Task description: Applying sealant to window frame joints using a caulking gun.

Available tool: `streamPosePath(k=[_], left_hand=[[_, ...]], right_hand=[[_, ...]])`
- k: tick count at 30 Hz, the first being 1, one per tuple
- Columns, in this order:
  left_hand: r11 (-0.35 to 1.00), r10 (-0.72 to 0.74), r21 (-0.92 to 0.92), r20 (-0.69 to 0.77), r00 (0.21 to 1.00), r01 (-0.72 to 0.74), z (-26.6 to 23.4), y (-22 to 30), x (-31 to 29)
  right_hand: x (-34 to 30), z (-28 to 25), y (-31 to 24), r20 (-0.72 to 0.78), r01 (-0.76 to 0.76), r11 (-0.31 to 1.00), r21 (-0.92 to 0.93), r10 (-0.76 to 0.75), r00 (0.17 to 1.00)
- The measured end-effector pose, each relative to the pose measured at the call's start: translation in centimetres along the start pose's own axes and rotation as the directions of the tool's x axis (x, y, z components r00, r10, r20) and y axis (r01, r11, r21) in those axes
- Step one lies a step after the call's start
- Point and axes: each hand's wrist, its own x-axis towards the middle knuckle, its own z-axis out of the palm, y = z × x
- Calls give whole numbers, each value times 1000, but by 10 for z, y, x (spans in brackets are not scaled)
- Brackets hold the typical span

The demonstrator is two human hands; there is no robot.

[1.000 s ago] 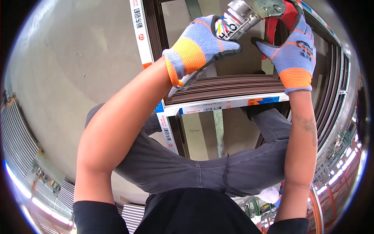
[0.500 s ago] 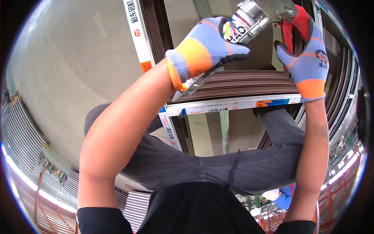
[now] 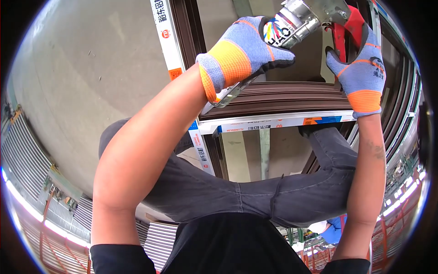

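A caulking gun with a grey metal frame (image 3: 329, 10) and a red handle (image 3: 340, 41) spans the top of the view. In its cradle sits a white sealant cartridge (image 3: 279, 33) with coloured stripes. My left hand (image 3: 248, 48), in a blue and orange glove, is wrapped around the cartridge and cradle. The front of the gun shows below the wrist, and its tip is near the corner of a brown window frame (image 3: 283, 99). My right hand (image 3: 364, 73), gloved alike, grips the red handle, with the thumb apart from it; some fingers are hidden.
White strips of printed protective film (image 3: 273, 122) line the frame's edges. Grey floor (image 3: 91, 82) lies to the left, with stacked ribbed profiles (image 3: 27, 150) beyond. My legs (image 3: 196, 192) straddle the lower part of the frame. Someone in blue (image 3: 333, 232) is partly visible behind me.
The view has shifted slightly, so the frame sits a little further right and lower. Both hands keep their hold on the caulking gun.
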Motion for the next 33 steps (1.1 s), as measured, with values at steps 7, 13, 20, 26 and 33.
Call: streamPosePath(k=[7, 13, 20, 26, 33], left_hand=[[987, -140, -65, 69, 988, 144, -7, 4, -3], [997, -75, 18, 26, 997, 75, -6, -2, -1], [983, -182, 12, 67, 981, 181, -9, 1, -4], [980, -195, 41, 62, 979, 193, -8, 0, -3], [990, -3, 143, 35, 999, -2, -1, -34, 12]], right_hand=[[1, 5, 0, -41, 68, 994, -87, -72, 997], [-1, 4, -2, 50, 9, 992, -130, -2, 999], [-3, 13, 13, -4, 79, 991, -111, -80, 997], [-2, 12, 19, -3, 129, 990, -49, -129, 992], [-2, 13, 17, -17, 137, 990, 35, -136, 990]])
